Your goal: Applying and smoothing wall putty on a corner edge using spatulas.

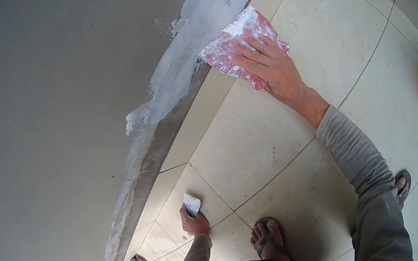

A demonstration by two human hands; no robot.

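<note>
At upper centre the right hand [281, 75] grasps a red spreader [230, 35], probably light, stiff and slippery with white paste [249, 19], best held along its right edge; at lower centre the left hand [196, 224] clenches a small scraper [191, 203].

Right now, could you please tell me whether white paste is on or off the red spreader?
On: white paste patchily smears the red spreader, with red showing through beside the right hand.

matt wall [61, 82], uneven plaster-like coat [174, 71], smeared plastic-lkg spreader [221, 54], smooth flr tiles [312, 53]
</note>
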